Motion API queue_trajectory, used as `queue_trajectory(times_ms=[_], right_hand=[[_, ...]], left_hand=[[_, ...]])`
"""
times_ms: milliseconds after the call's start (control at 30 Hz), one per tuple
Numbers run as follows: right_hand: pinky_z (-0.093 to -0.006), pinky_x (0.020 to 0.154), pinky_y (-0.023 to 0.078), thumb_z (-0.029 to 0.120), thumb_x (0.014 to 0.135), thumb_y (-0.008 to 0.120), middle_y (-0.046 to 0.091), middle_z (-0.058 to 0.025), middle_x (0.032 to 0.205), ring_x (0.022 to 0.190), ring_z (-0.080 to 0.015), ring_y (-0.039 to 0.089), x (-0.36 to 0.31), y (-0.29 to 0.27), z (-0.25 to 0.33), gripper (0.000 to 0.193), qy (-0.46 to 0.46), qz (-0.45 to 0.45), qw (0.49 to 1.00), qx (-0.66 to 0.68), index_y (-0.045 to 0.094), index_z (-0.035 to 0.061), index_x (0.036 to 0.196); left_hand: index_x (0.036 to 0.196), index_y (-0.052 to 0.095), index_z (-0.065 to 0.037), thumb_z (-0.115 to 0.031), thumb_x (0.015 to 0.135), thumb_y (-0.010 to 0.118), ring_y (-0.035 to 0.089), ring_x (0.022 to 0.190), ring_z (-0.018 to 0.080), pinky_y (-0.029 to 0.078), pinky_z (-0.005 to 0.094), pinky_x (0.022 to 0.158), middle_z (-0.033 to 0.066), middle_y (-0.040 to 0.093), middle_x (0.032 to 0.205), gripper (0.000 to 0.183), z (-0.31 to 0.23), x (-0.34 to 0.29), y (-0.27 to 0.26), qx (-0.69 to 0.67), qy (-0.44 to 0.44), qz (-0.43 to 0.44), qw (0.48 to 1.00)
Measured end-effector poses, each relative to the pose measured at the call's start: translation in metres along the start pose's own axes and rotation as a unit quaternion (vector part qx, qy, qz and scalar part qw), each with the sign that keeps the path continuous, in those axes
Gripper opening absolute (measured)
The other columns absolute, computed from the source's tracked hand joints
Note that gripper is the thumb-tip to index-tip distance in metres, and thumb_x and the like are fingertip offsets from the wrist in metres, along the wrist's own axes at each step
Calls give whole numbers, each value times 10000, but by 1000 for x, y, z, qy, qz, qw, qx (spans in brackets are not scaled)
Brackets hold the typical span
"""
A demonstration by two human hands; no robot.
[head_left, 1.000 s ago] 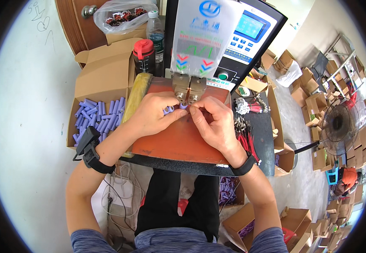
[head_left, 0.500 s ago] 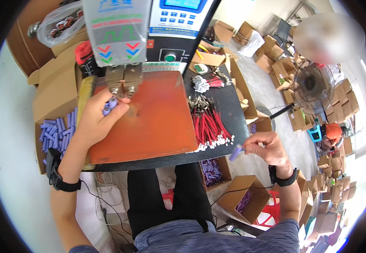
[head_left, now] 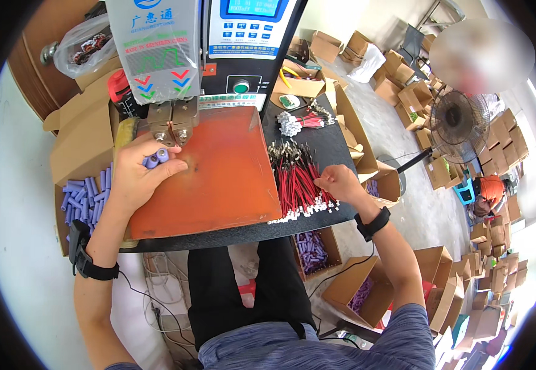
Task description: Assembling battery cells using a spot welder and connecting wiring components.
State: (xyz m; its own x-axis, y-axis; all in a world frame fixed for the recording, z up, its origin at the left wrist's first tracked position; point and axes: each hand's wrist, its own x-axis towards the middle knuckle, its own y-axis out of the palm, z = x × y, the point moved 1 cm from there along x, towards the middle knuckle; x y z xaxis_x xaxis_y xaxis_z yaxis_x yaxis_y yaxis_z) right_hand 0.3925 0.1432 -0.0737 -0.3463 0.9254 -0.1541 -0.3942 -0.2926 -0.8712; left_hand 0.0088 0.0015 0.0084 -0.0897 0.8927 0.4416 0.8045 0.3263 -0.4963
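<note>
My left hand (head_left: pixel 140 174) is closed around several purple cylindrical battery cells (head_left: pixel 157 158), their ends facing up beneath the electrodes (head_left: pixel 172 137) of a spot welding machine (head_left: pixel 237 61). Its thumb lies over the orange-brown work mat (head_left: pixel 218 179). On the right, my right hand (head_left: pixel 342 184) has its thumb and fingertips pressed together at the edge of a pile of red wire leads (head_left: pixel 296 176) with white connectors. Whether a lead is between those fingertips is hidden.
A carton of purple cells (head_left: pixel 86 200) stands left of the mat. A smaller bundle of leads (head_left: pixel 305 122) lies farther back on the black table. Open cartons (head_left: pixel 357 296) stand on the floor below right. A standing fan (head_left: pixel 459 120) and a person in orange (head_left: pixel 491 188) are farther right.
My right hand has moved left and forward from beyond the table's edge to the wire leads. The purple cell it held is gone from it. My left hand stays by the electrodes with its cells.
</note>
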Motion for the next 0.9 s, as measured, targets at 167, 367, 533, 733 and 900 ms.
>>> queue_trajectory(times_ms=[167, 367, 533, 733, 900], right_hand=[[-272, 603, 504, 187, 853, 649, 666, -84, 730, 701, -170, 661, 1, -26, 5, 208, 24, 116, 967, 224, 642, -3, 770], [-259, 659, 539, 89, 841, 677, 669, -67, 793, 726, -141, 656, 5, -34, 4, 112, 52, 151, 905, 394, 606, 3, 833], [-249, 616, 532, 50, 829, 674, 676, -70, 779, 690, -121, 645, 13, -28, 5, 87, 41, 77, 936, 340, 643, -24, 861], [-256, 592, 505, 66, 819, 670, 659, -56, 718, 646, -101, 598, 24, -29, 6, 109, 26, 44, 971, 232, 658, -23, 757], [-254, 635, 517, 94, 864, 632, 653, -79, 844, 739, -133, 633, 28, -36, 2, 136, 74, 90, 965, 236, 618, -32, 912]], left_hand=[[820, 686, 13, -112, 698, 795, 620, 768, 152, 469, 278, 714, 96, 672, 851, 207, 1, 1, -3, -1, -6, 32, 999], [904, 673, 13, -116, 719, 779, 594, 783, 140, 457, 269, 714, 81, 651, 899, 250, 0, 0, -2, -5, 28, 40, 999], [959, 657, 15, -115, 740, 769, 550, 737, 111, 438, 247, 676, 57, 622, 882, 279, 1, 0, -3, -12, 43, 48, 998], [911, 677, 20, -108, 725, 767, 626, 847, 171, 473, 291, 775, 101, 657, 943, 243, 1, 1, -4, -14, -30, 70, 997], [935, 678, 15, -112, 731, 763, 624, 857, 172, 470, 287, 778, 99, 656, 949, 254, 1, 2, -4, -23, -14, 69, 997]])
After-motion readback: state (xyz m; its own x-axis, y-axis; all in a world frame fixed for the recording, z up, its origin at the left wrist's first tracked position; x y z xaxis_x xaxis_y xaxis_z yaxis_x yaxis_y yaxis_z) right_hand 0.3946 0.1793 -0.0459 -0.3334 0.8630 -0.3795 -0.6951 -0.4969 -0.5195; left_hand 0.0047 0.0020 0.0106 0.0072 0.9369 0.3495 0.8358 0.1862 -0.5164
